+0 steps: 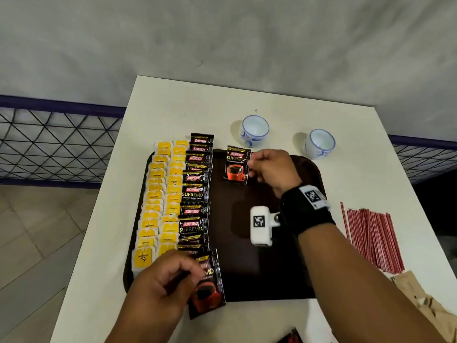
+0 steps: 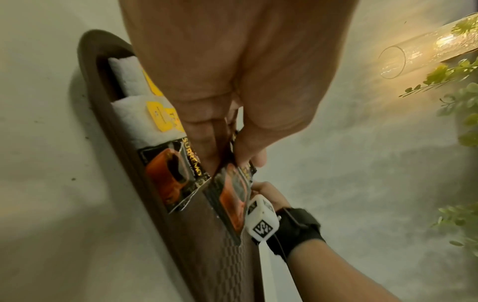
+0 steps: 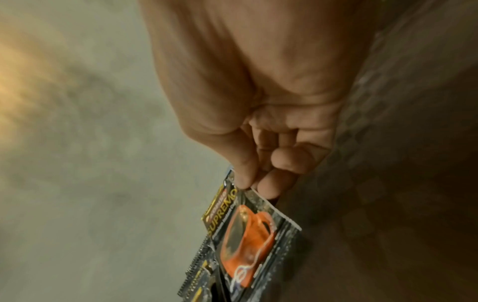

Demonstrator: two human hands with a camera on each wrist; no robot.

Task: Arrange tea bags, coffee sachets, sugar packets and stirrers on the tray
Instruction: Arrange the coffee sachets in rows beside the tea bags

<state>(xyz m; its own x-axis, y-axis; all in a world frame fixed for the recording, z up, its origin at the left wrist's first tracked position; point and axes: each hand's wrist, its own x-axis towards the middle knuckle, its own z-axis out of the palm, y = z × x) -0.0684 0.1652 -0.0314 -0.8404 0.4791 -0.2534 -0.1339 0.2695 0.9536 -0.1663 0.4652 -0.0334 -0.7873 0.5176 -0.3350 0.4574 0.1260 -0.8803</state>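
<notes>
A brown tray (image 1: 284, 280) lies on the white table. Two columns of yellow tea bags (image 1: 160, 199) fill its left side, with a column of black coffee sachets (image 1: 196, 191) beside them. My right hand (image 1: 252, 165) pinches one coffee sachet (image 1: 237, 167) by its right edge over the tray's far middle; in the right wrist view thumb and finger (image 3: 245, 179) nip its corner (image 3: 248, 230). My left hand (image 1: 183, 271) grips another coffee sachet (image 1: 210, 288) at the near end of the column, seen close (image 2: 232, 202). Red stirrers (image 1: 373, 238) and brown sugar packets (image 1: 425, 300) lie on the table, right of the tray.
Two white-and-blue cups (image 1: 254, 129) (image 1: 320, 143) stand beyond the tray. The tray's middle and right (image 1: 272, 256) are bare. A black-and-red packet (image 1: 293, 339) peeks in at the near table edge. A mesh railing (image 1: 57, 142) runs behind the table on the left.
</notes>
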